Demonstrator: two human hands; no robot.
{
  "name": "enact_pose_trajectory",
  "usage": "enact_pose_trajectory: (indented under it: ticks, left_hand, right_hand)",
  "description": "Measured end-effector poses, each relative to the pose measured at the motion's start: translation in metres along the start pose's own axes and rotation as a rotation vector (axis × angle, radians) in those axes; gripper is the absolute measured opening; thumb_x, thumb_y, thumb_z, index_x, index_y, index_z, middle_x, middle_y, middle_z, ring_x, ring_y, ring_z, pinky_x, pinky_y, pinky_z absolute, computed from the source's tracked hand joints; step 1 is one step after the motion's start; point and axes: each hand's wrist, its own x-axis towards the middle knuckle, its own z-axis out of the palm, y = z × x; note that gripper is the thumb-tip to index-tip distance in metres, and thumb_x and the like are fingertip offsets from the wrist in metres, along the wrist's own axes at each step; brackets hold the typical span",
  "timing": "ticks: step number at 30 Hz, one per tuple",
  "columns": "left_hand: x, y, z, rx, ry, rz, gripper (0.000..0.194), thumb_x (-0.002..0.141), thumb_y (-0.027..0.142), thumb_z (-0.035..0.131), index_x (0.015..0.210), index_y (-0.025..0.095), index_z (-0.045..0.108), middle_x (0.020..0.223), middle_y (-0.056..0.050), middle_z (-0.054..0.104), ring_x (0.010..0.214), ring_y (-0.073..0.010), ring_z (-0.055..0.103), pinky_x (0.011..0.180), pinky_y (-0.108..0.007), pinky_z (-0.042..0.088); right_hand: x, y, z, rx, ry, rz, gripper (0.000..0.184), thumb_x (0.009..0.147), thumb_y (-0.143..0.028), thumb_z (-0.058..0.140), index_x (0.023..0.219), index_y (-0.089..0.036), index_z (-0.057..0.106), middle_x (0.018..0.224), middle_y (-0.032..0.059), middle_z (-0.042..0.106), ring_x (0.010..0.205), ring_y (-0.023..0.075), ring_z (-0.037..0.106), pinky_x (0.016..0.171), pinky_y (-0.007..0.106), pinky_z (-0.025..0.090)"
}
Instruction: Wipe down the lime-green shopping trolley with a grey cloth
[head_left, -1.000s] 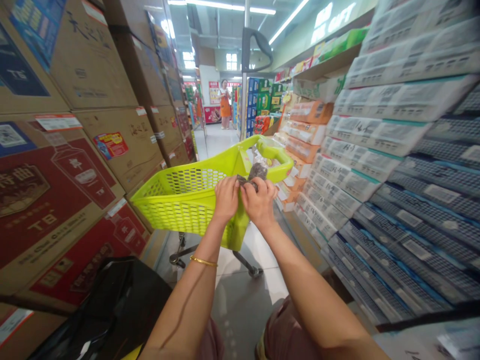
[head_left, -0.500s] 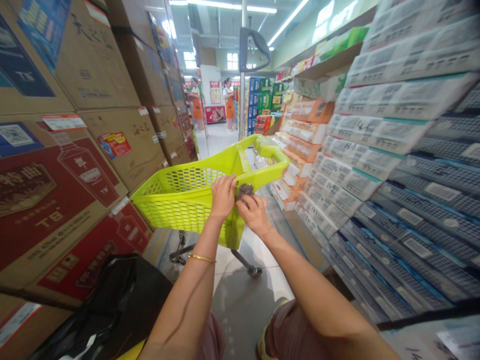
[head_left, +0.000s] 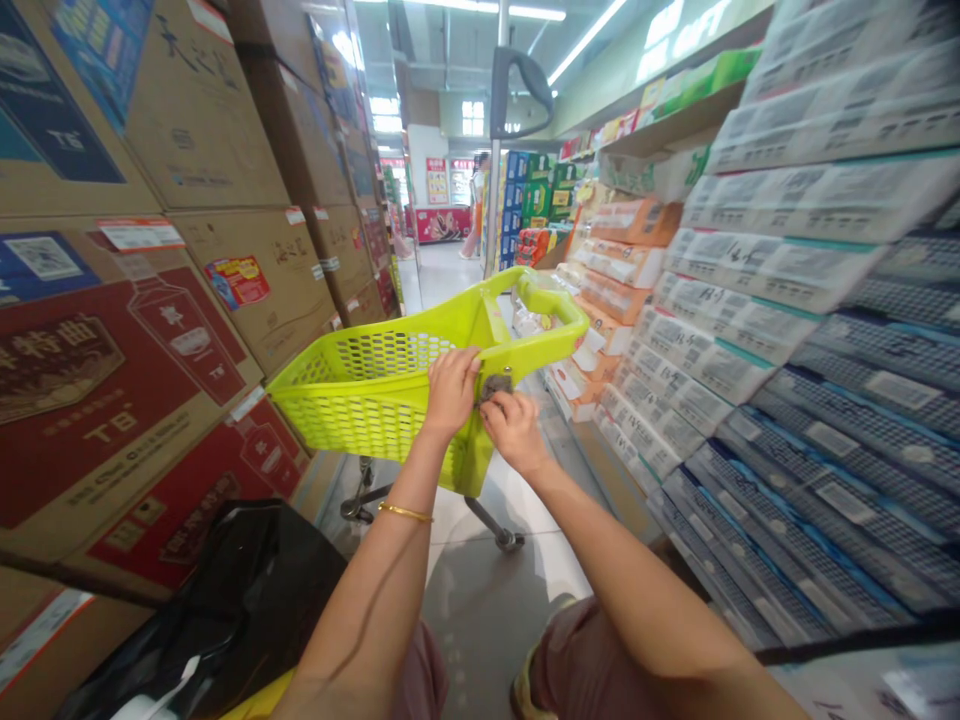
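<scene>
In the head view, the right hand (head_left: pixel 513 428) has a narrow grip, its fingers pinched on a grey wad (head_left: pixel 495 386), which sits against the side of the green cart (head_left: pixel 352 405), just below the handle. The left hand (head_left: pixel 452 388) lies over the cart's edge beside it; whether that grip clasps the plastic or merely rests there, I cannot tell. To work the wad well, press it flat with the fingertips in short, even strokes, and let the left hand brace the cart, since its wheels (head_left: pixel 510 541) could probably roll. The pale tiled floor (head_left: pixel 442 275) runs along a narrow shop aisle between stacked cartons (head_left: pixel 232 235) on the left and wrapped packs (head_left: pixel 780 210) on the right, beneath strip lights (head_left: pixel 480 8).
</scene>
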Motion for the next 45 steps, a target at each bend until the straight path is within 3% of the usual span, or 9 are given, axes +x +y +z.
enact_pose_trajectory:
  ticks: [5, 14, 18, 24, 27, 37, 40, 43, 45]
  left_hand:
    - [-0.001, 0.002, -0.003, -0.001, -0.009, -0.01, 0.044, 0.096, 0.042, 0.026, 0.111, 0.019, 0.06, 0.108, -0.009, 0.064, 0.102, -0.0196, 0.055, 0.089, -0.034, 0.038]
    - [-0.001, 0.006, -0.002, -0.027, -0.023, -0.003, 0.044, 0.096, 0.042, 0.027, 0.111, 0.018, 0.061, 0.108, -0.009, 0.065, 0.101, -0.0193, 0.055, 0.088, -0.034, 0.039]
    - [-0.002, 0.005, -0.002, -0.033, -0.035, 0.0, 0.043, 0.096, 0.042, 0.028, 0.112, 0.019, 0.061, 0.108, -0.008, 0.065, 0.102, -0.0186, 0.055, 0.09, -0.033, 0.039]
    - [-0.002, 0.003, -0.003, -0.037, -0.02, 0.002, 0.043, 0.096, 0.04, 0.027, 0.112, 0.018, 0.06, 0.109, -0.009, 0.065, 0.103, -0.0188, 0.055, 0.092, -0.034, 0.038]
    - [-0.004, 0.004, -0.005, -0.022, -0.019, -0.001, 0.042, 0.096, 0.039, 0.027, 0.113, 0.019, 0.06, 0.111, -0.009, 0.064, 0.104, -0.0189, 0.055, 0.093, -0.035, 0.038]
    - [-0.026, 0.004, -0.005, 0.074, -0.023, 0.073, 0.043, 0.094, 0.023, 0.03, 0.136, 0.018, 0.039, 0.138, -0.01, 0.047, 0.132, -0.0199, 0.036, 0.111, -0.041, 0.023]
    - [-0.044, 0.003, -0.002, 0.116, 0.042, 0.046, 0.042, 0.094, 0.024, 0.03, 0.134, 0.016, 0.041, 0.139, -0.013, 0.044, 0.134, -0.0228, 0.03, 0.109, -0.044, 0.025]
    - [-0.062, 0.003, 0.001, 0.18, 0.125, -0.052, 0.035, 0.094, 0.03, 0.033, 0.119, 0.014, 0.053, 0.123, -0.018, 0.054, 0.122, -0.0255, 0.043, 0.102, -0.046, 0.032]
    - [-0.07, 0.002, 0.004, 0.227, 0.072, -0.047, 0.032, 0.094, 0.032, 0.034, 0.106, 0.013, 0.058, 0.108, -0.017, 0.059, 0.107, -0.0249, 0.05, 0.094, -0.043, 0.037]
  right_hand:
    - [-0.016, 0.002, -0.001, 0.022, -0.136, -0.134, 0.015, 0.088, -0.021, 0.051, 0.094, -0.023, 0.065, 0.097, 0.0051, 0.061, 0.092, 0.0176, 0.042, 0.079, 0.032, 0.029]
    - [0.056, 0.014, -0.011, -0.024, 0.122, 0.266, 0.018, 0.089, -0.028, 0.051, 0.097, -0.025, 0.066, 0.102, 0.0081, 0.057, 0.101, 0.0205, 0.041, 0.087, 0.036, 0.033]
    - [0.036, 0.01, -0.006, -0.01, 0.097, 0.2, 0.016, 0.088, -0.027, 0.052, 0.093, -0.025, 0.067, 0.099, 0.0067, 0.058, 0.098, 0.0198, 0.041, 0.086, 0.035, 0.032]
    - [-0.02, 0.004, -0.001, 0.064, -0.224, -0.078, 0.015, 0.088, -0.023, 0.053, 0.096, -0.025, 0.066, 0.099, 0.0046, 0.061, 0.094, 0.0179, 0.041, 0.081, 0.033, 0.029]
    - [-0.026, 0.005, -0.002, 0.09, -0.266, -0.183, 0.017, 0.089, -0.021, 0.051, 0.097, -0.025, 0.065, 0.1, 0.0043, 0.062, 0.094, 0.0174, 0.042, 0.08, 0.032, 0.029]
    - [0.038, 0.012, -0.011, 0.028, 0.029, 0.111, 0.017, 0.088, -0.028, 0.051, 0.096, -0.025, 0.066, 0.102, 0.007, 0.058, 0.1, 0.0204, 0.042, 0.087, 0.035, 0.033]
    - [0.022, 0.009, -0.01, 0.064, -0.006, 0.093, 0.017, 0.088, -0.028, 0.053, 0.095, -0.025, 0.067, 0.101, 0.0068, 0.058, 0.1, 0.0203, 0.041, 0.086, 0.035, 0.033]
    - [-0.008, 0.007, -0.008, 0.118, -0.115, 0.026, 0.016, 0.087, -0.027, 0.054, 0.096, -0.026, 0.067, 0.098, 0.0058, 0.06, 0.098, 0.0199, 0.042, 0.085, 0.034, 0.032]
    - [-0.026, 0.006, -0.007, 0.147, -0.174, -0.046, 0.015, 0.086, -0.027, 0.055, 0.095, -0.025, 0.067, 0.096, 0.0051, 0.061, 0.096, 0.0192, 0.042, 0.083, 0.033, 0.031]
